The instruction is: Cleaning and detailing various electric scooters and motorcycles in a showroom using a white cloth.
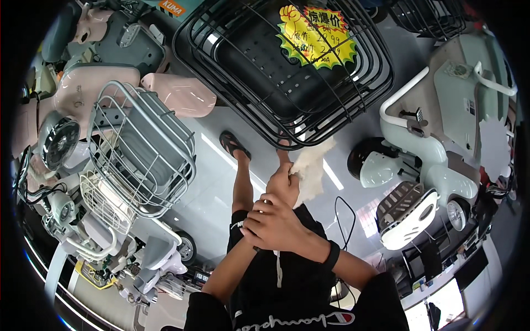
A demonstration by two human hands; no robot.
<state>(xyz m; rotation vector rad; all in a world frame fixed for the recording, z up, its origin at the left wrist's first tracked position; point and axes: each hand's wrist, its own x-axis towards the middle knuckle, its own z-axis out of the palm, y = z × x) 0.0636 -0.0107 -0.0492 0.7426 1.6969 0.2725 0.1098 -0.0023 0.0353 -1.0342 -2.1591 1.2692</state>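
My left hand point(282, 185) is closed on a cream-coloured cloth point(310, 172), which hangs from it to the right with a ragged edge. Across that arm lies my right hand point(270, 222), its fingers wrapped round my left forearm near the wrist. A black band circles my right wrist. Ahead of both hands is a group of black wire baskets point(276, 139), nested close together. A yellow starburst sign point(319, 41) is fixed on them. Neither hand touches the baskets.
To the left, a grey wire basket point(190, 165) and a smaller cream wire basket point(91, 190) stand among pink and grey scooters. On the right is a pale green scooter point(422, 151) by a white-and-grey basket point(406, 234). A black cable point(353, 220) loops near my right side.
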